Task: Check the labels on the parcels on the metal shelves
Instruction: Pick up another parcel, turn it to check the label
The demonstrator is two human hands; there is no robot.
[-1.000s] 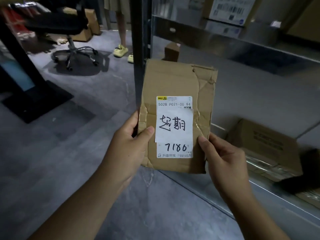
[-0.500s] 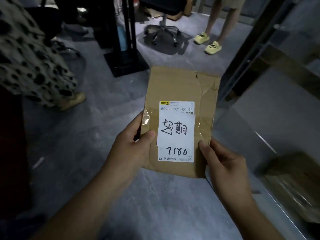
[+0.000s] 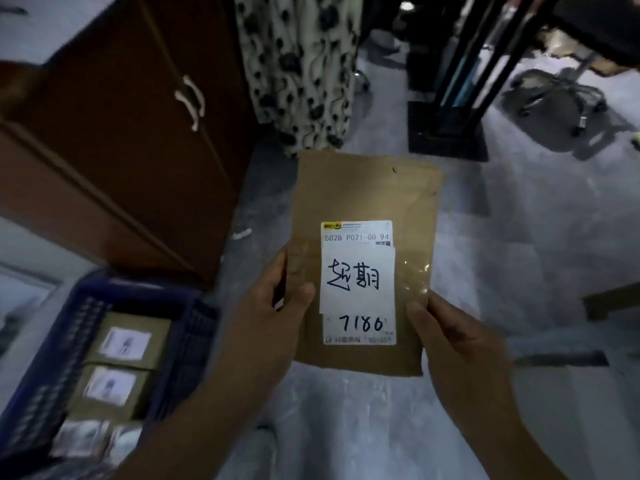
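One flat brown parcel [image 3: 363, 195], white label [image 3: 358, 282] facing you, sits pinched at its lower side edges between your left hand [image 3: 270, 323] and right hand [image 3: 460, 341], thumbs on front, above the grey floor [image 3: 519, 237]; so shallow a hold may let it slip and fall beside the blue basket [image 3: 194, 341].

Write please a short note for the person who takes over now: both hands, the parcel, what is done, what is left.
Left hand: grips the brown parcel at its left edge, thumb on the front.
Right hand: holds its lower right edge.
Parcel: upright above the floor, white label towards the camera; handwritten "7180" reads clearly.
Blue basket, lower left: holds small labelled boxes.
Done: this label is presented for reading.
Left: set this parcel down, perhaps in the basket; the shelves are out of view.
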